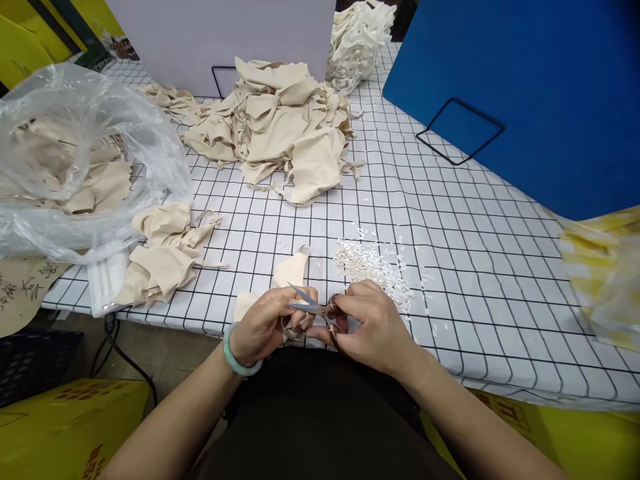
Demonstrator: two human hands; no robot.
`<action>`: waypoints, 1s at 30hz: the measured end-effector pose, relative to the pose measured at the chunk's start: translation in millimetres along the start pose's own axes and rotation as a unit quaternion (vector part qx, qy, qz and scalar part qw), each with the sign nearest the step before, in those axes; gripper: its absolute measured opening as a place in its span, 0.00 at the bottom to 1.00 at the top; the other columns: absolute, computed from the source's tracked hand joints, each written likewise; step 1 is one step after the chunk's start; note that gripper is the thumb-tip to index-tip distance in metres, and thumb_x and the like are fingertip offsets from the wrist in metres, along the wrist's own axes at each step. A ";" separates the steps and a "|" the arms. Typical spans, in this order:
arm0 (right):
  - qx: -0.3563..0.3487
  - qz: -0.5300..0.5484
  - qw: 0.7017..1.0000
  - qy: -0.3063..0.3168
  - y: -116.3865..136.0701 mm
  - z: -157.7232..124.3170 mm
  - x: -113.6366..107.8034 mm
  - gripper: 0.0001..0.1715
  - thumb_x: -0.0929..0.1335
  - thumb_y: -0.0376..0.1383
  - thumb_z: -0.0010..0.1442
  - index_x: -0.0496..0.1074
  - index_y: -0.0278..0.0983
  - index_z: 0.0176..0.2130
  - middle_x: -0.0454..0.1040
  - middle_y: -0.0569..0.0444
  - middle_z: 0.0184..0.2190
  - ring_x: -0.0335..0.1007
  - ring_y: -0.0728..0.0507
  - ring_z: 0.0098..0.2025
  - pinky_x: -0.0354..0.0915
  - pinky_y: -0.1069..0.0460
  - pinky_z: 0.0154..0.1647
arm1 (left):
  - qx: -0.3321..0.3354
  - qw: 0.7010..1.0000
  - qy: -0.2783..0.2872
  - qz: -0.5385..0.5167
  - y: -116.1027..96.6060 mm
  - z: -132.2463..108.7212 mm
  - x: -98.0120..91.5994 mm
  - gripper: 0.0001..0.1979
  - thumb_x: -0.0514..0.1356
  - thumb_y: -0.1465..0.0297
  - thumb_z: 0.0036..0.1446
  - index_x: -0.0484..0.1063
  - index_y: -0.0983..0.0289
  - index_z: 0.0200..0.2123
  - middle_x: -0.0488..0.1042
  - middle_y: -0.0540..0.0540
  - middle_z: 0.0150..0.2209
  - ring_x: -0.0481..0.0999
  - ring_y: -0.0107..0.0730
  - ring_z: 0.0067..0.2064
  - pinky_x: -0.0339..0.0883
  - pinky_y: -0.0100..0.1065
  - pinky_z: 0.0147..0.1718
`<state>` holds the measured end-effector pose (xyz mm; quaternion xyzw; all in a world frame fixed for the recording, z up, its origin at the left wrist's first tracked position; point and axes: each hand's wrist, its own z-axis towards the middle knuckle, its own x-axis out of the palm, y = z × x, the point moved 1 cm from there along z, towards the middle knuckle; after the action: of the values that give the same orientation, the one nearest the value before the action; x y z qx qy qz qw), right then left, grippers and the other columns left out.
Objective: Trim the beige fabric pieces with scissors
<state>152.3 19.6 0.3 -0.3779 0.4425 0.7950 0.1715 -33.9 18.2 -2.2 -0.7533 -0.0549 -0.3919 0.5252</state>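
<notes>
My right hand (pixel 373 323) has its fingers in the handles of a small pair of scissors (pixel 313 307), whose blades are spread apart and point left. The blades lie over the fingers of my left hand (pixel 270 317), which pinches a beige fabric piece (pixel 291 270). Part of that piece lies on the table beyond my fingers, with a thin strap at its top. Where the blades meet the fabric is hidden by my fingers. Just beyond my right hand lies a heap of small white clippings (pixel 370 263).
A large pile of beige fabric pieces (pixel 280 127) lies at the back, a smaller pile (pixel 163 250) at the left. A clear plastic bag (pixel 155 147) holds more pieces. A blue board (pixel 540 87) and a pale board (pixel 225 40) stand on the checked tablecloth (pixel 480 267).
</notes>
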 end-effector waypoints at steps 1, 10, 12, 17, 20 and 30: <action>-0.001 -0.001 1.000 -0.002 -0.3 -0.3 0.2 0.29 0.72 0.51 0.59 0.62 0.37 0.19 0.66 0.58 0.15 0.59 0.50 0.22 0.57 0.51 0.32 | 0.000 1.000 0.001 0.001 0.0 0.7 0.1 0.16 0.56 0.71 0.59 0.63 0.66 0.18 0.61 0.52 0.25 0.61 0.29 0.28 0.53 0.33 0.29; 0.000 -0.016 1.000 0.002 -1.7 0.2 0.3 0.31 0.71 0.53 0.60 0.61 0.38 0.18 0.64 0.59 0.14 0.57 0.50 0.21 0.57 0.51 0.31 | -0.010 1.000 -0.008 0.009 0.6 2.7 1.6 0.15 0.56 0.72 0.56 0.63 0.66 0.18 0.61 0.52 0.26 0.62 0.29 0.28 0.54 0.33 0.29; 0.001 -0.022 1.000 0.003 -3.0 0.1 0.5 0.31 0.72 0.53 0.60 0.63 0.38 0.18 0.64 0.59 0.14 0.57 0.50 0.21 0.57 0.51 0.31 | -0.009 1.000 -0.013 0.011 0.5 2.9 1.7 0.14 0.56 0.72 0.55 0.63 0.66 0.18 0.61 0.52 0.25 0.62 0.29 0.28 0.54 0.33 0.30; 0.020 -0.028 0.999 -0.007 -9.9 -2.2 -0.8 0.32 0.70 0.55 0.61 0.64 0.38 0.18 0.62 0.58 0.15 0.56 0.50 0.20 0.57 0.52 0.29 | -0.008 1.000 -0.020 -0.001 1.8 3.8 -0.5 0.16 0.57 0.70 0.56 0.61 0.65 0.18 0.62 0.52 0.25 0.62 0.29 0.28 0.54 0.33 0.30; 0.051 -0.021 0.998 -0.001 -12.6 -4.1 -3.8 0.32 0.70 0.58 0.59 0.65 0.37 0.19 0.64 0.57 0.17 0.58 0.50 0.21 0.58 0.53 0.29 | -0.008 1.000 -0.012 -0.024 3.0 4.0 -2.8 0.15 0.56 0.69 0.56 0.61 0.65 0.19 0.62 0.52 0.24 0.61 0.28 0.27 0.54 0.32 0.29; 0.057 0.022 0.997 0.048 -1.4 -3.6 -3.4 0.30 0.72 0.58 0.55 0.65 0.38 0.21 0.68 0.57 0.17 0.61 0.48 0.23 0.58 0.50 0.32 | -0.027 0.999 -0.019 -0.034 2.6 5.0 -3.0 0.16 0.60 0.67 0.56 0.62 0.66 0.19 0.62 0.52 0.28 0.61 0.27 0.27 0.53 0.31 0.27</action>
<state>157.1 17.5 0.8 -0.3953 0.5033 0.7529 0.1534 -32.0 22.2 -6.8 -0.7720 -0.0800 -0.3969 0.4899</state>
